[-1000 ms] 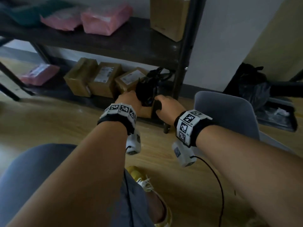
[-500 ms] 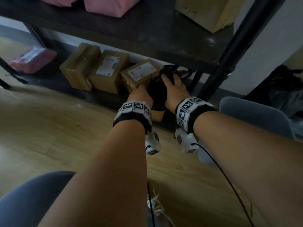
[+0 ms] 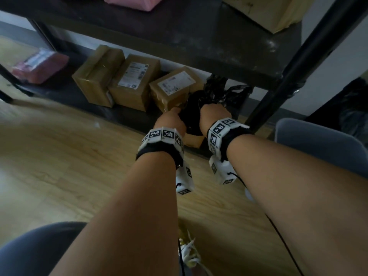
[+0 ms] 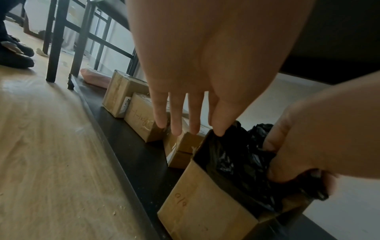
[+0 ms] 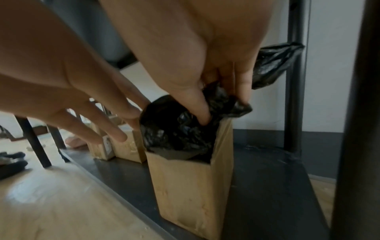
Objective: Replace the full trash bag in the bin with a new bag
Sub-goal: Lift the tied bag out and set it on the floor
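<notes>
A tall open cardboard box (image 5: 191,186) stands on the bottom shelf, stuffed with crumpled black trash bags (image 5: 174,129). My right hand (image 5: 222,91) digs into the box's top, thumb and fingers curled round a wad of the black plastic. My left hand (image 4: 193,113) is at the box's left rim. Its thumb and forefinger pinch the edge of the black plastic (image 4: 236,159) while the other fingers stay straight. In the head view both hands (image 3: 171,120) (image 3: 214,114) meet over the box (image 3: 194,140) under the dark shelf.
Several taped parcels (image 3: 137,80) sit left of the box on the low shelf (image 5: 267,170). A black shelf post (image 3: 294,70) rises at the right, with a loose black bag (image 5: 275,63) hanging behind. A grey bin (image 3: 318,144) stands on the wooden floor (image 3: 59,156) at right.
I have leaned in closer to the shelf. Both hands moved forward and up onto the top of the box, and the right hand now digs into the black bags.
</notes>
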Demonstrator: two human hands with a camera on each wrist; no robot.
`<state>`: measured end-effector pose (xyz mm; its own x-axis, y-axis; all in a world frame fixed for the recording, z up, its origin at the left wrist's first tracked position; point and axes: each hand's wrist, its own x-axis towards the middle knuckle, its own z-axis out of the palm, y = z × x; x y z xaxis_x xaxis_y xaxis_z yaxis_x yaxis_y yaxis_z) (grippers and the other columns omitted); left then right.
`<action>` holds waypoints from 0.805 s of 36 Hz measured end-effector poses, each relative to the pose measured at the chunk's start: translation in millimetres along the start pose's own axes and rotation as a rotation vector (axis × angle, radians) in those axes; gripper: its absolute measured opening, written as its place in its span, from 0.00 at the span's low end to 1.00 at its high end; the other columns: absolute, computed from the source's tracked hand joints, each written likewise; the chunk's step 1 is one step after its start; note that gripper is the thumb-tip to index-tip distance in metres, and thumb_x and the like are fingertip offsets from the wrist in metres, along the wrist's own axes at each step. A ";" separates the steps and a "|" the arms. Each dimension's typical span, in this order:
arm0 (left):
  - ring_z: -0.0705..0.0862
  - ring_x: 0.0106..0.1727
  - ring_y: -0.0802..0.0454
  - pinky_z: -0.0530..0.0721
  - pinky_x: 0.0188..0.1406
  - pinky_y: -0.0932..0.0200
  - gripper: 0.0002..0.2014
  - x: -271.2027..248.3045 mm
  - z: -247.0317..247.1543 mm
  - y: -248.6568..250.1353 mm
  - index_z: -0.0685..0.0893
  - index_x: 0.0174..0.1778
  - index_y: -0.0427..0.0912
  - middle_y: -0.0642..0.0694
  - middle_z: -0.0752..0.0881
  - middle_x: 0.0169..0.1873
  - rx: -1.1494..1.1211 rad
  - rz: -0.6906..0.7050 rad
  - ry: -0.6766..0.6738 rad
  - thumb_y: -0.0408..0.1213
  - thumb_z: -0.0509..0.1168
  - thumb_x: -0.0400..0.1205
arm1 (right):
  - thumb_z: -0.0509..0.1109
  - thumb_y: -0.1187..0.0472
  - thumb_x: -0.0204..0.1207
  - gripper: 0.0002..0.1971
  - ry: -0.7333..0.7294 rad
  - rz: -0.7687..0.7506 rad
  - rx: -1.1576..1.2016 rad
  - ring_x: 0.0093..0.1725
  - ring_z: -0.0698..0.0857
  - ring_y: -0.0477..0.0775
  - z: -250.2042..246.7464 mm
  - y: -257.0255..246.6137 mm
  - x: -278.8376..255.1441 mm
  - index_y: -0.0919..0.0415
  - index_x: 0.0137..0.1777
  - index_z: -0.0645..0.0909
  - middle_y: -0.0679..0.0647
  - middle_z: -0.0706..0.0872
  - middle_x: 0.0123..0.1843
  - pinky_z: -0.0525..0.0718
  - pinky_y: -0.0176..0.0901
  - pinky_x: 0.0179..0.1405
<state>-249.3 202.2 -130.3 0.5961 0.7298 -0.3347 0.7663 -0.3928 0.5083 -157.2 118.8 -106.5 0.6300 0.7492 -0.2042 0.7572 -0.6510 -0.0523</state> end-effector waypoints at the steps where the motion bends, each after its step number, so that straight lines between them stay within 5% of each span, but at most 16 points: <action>1: 0.79 0.68 0.39 0.78 0.59 0.52 0.24 -1.0 0.1 0.4 0.70 0.78 0.49 0.40 0.79 0.70 -0.006 -0.013 0.007 0.36 0.59 0.84 | 0.59 0.63 0.82 0.14 0.003 0.005 0.031 0.64 0.82 0.67 -2.3 -0.7 -0.1 0.65 0.63 0.80 0.65 0.83 0.64 0.80 0.54 0.56; 4: 0.78 0.69 0.38 0.77 0.64 0.49 0.23 -7.9 -5.2 4.8 0.70 0.78 0.46 0.38 0.78 0.71 -0.003 -0.022 0.010 0.38 0.58 0.85 | 0.58 0.65 0.83 0.16 0.009 0.079 0.122 0.65 0.81 0.67 -10.9 -3.5 0.1 0.68 0.67 0.77 0.64 0.81 0.66 0.80 0.54 0.58; 7: 0.80 0.67 0.38 0.77 0.56 0.52 0.20 -16.2 -11.9 9.9 0.72 0.76 0.43 0.38 0.80 0.69 0.043 -0.001 0.013 0.38 0.57 0.86 | 0.58 0.68 0.83 0.18 0.017 0.125 0.189 0.67 0.78 0.66 -22.3 -5.9 -3.3 0.68 0.72 0.73 0.63 0.73 0.71 0.78 0.54 0.64; 12: 0.81 0.66 0.37 0.78 0.60 0.49 0.16 -34.4 -21.3 18.9 0.76 0.69 0.36 0.35 0.81 0.66 0.077 -0.049 0.032 0.36 0.54 0.87 | 0.60 0.70 0.82 0.17 0.238 0.090 0.257 0.66 0.80 0.65 -35.9 -3.8 -19.8 0.65 0.70 0.72 0.62 0.73 0.72 0.80 0.52 0.60; 17: 0.81 0.66 0.37 0.80 0.57 0.50 0.14 -52.0 -39.0 26.9 0.77 0.66 0.31 0.33 0.81 0.66 0.089 -0.067 0.104 0.31 0.54 0.87 | 0.61 0.72 0.78 0.19 0.282 -0.003 0.324 0.65 0.80 0.65 -45.5 -4.7 -44.5 0.65 0.69 0.74 0.62 0.72 0.72 0.80 0.52 0.61; 19: 0.81 0.65 0.37 0.79 0.53 0.51 0.15 -59.6 -46.6 25.0 0.76 0.67 0.33 0.33 0.80 0.66 0.056 -0.091 0.164 0.32 0.56 0.86 | 0.61 0.73 0.77 0.19 0.283 -0.045 0.348 0.63 0.81 0.65 -45.7 -2.6 -56.3 0.65 0.67 0.75 0.62 0.73 0.70 0.81 0.52 0.61; 22: 0.80 0.68 0.36 0.78 0.65 0.48 0.18 -77.3 -52.6 22.6 0.76 0.71 0.34 0.33 0.81 0.67 -0.009 -0.074 0.245 0.32 0.56 0.85 | 0.62 0.72 0.76 0.14 0.292 -0.118 0.369 0.58 0.82 0.64 -44.5 5.3 -76.4 0.66 0.61 0.79 0.62 0.77 0.63 0.82 0.50 0.58; 29: 0.79 0.68 0.34 0.76 0.67 0.46 0.20 -125.7 -48.7 39.1 0.77 0.69 0.32 0.32 0.81 0.66 -0.130 -0.059 0.261 0.40 0.50 0.89 | 0.61 0.72 0.75 0.13 0.299 -0.192 0.406 0.56 0.83 0.65 -51.6 37.5 -127.8 0.65 0.55 0.85 0.63 0.83 0.57 0.80 0.47 0.53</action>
<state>-306.0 122.4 -29.7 0.4569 0.8750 -0.1601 0.7506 -0.2827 0.5972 -200.4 4.9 -32.0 0.5535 0.8225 0.1305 0.7734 -0.4495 -0.4470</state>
